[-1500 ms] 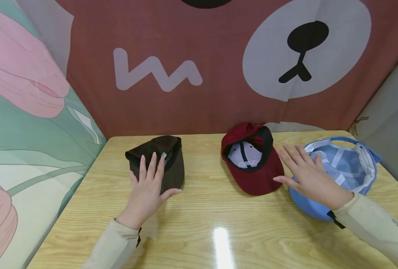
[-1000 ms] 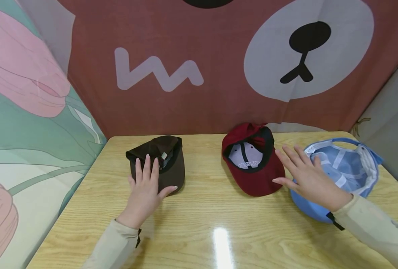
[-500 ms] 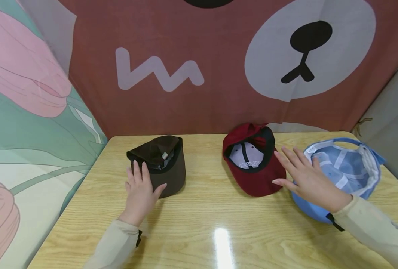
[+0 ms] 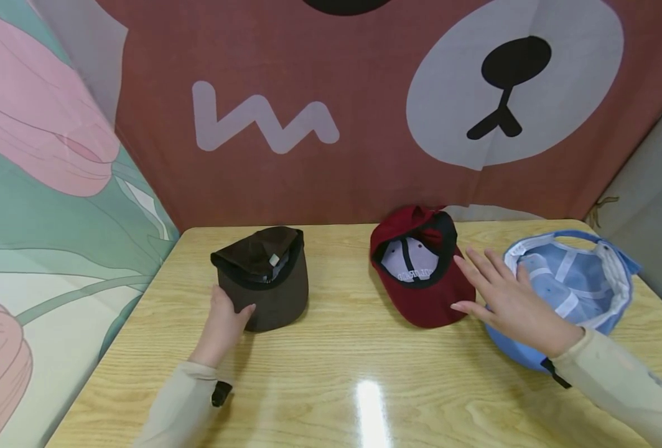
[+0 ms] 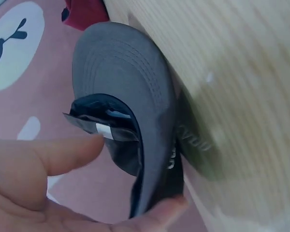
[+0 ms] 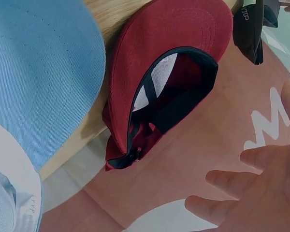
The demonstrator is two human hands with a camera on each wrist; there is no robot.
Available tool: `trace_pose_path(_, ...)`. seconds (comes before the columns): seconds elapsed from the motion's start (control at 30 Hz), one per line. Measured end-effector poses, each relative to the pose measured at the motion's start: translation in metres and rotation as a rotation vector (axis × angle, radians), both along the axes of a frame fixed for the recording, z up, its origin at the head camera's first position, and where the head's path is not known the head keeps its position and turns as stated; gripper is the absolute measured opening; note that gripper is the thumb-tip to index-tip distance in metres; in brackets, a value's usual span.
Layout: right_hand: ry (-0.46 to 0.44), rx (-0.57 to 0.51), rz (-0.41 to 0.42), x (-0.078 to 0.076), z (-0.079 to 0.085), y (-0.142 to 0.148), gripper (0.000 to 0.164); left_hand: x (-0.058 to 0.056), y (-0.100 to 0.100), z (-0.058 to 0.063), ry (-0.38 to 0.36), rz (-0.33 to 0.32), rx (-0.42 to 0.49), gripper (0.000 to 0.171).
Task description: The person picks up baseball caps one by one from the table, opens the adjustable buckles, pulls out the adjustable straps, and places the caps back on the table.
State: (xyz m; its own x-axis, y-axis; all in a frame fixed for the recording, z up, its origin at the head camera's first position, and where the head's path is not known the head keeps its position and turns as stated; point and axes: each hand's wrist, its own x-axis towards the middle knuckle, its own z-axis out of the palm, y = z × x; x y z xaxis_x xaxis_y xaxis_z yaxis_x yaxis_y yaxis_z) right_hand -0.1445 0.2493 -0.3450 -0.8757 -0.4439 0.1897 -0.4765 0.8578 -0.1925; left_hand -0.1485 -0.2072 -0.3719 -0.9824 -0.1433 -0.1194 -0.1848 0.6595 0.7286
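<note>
A dark brown cap (image 4: 275, 305) lies upside down on the left of the wooden table, its inside and a small white tag facing up. My left hand (image 4: 221, 326) is at its near left edge, thumb towards the brim and fingertips hidden beside the cap. In the left wrist view, the thumb (image 5: 72, 154) and a finger (image 5: 159, 212) stand apart on either side of the cap's edge; firm contact cannot be made out. My right hand (image 4: 510, 305) hovers with spread fingers between an upturned red cap (image 4: 437, 305) and an upturned light blue cap (image 4: 574, 274), holding nothing.
The wooden table (image 4: 320, 373) ends at a reddish-brown cloth (image 4: 286, 180) with a bear face, hung behind it. A flower-patterned cloth (image 4: 40, 236) hangs at the left, and a grey one (image 4: 644, 186) at the right. The red and blue caps sit close together.
My left hand has drawn back and left from above the brown cap, then turned so its fingers go down beside the cap's left edge. The right hand and the caps stay almost still.
</note>
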Motion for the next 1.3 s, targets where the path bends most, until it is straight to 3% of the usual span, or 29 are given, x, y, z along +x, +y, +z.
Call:
trace_pose_path(0.33,-0.041,0.009,-0.005,0.002,-0.001,-0.003,0.081,-0.008,-0.013,-0.001,-0.059,0.068,0.068,0.068)
trace_pose_path(0.77,-0.079,0.005,-0.009,0.003,-0.002,-0.004,0.080,-0.017,-0.007,-0.003,-0.040,0.067,0.249,0.029)
trace_pose_path(1.03,-0.069,0.001,0.006,0.004,-0.004,-0.004,0.079,-0.012,0.001,-0.004,-0.021,0.072,0.365,0.024)
trace_pose_path(1.3,-0.067,-0.021,0.014,0.004,-0.003,-0.007,0.077,-0.004,0.007,0.000,-0.004,0.076,0.397,0.021)
